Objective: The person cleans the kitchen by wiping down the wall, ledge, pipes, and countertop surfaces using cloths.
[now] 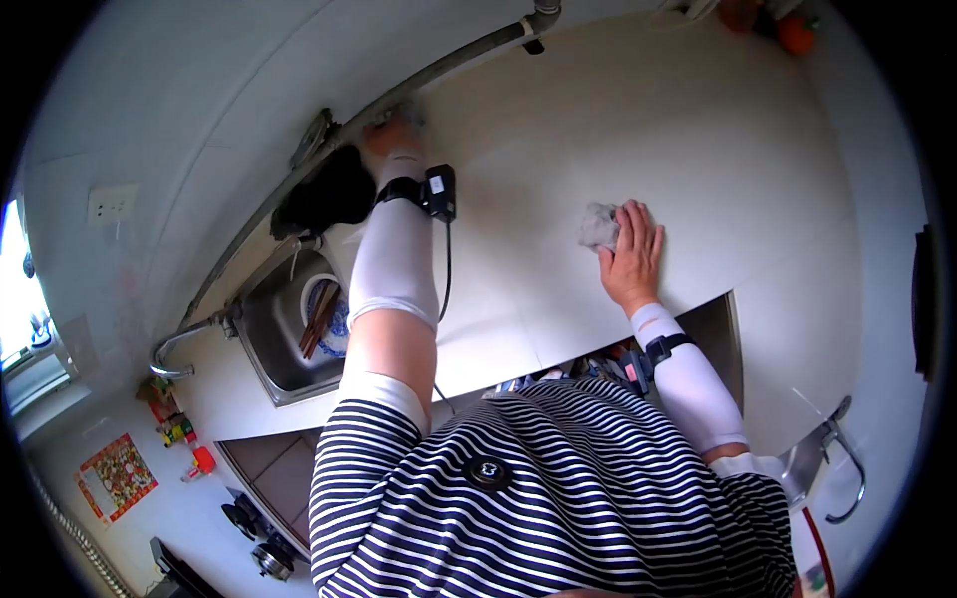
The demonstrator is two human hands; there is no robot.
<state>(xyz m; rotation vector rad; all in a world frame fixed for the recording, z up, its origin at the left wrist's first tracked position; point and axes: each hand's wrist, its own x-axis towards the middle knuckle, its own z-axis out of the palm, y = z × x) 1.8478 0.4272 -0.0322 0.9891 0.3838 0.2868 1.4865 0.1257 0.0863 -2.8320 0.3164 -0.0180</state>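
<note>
My right hand (635, 261) presses a crumpled grey cloth (599, 227) on the pale countertop (518, 269); the cloth bunches out on the left side of the fingers. My left hand (391, 138) reaches far forward to the back edge of the counter, beside the wall pipe. A small greyish rag-like bundle (410, 114) shows at its fingers, which are blurred and partly hidden. Just left of that forearm lies a black bag-like object (334, 191).
A steel sink (261, 334) on the left holds a blue-and-white bowl (339, 334) with brown chopsticks (319, 317). A pipe (449, 68) runs along the wall. Orange round items (797, 35) sit at the far right corner. Another faucet (849, 468) stands at right.
</note>
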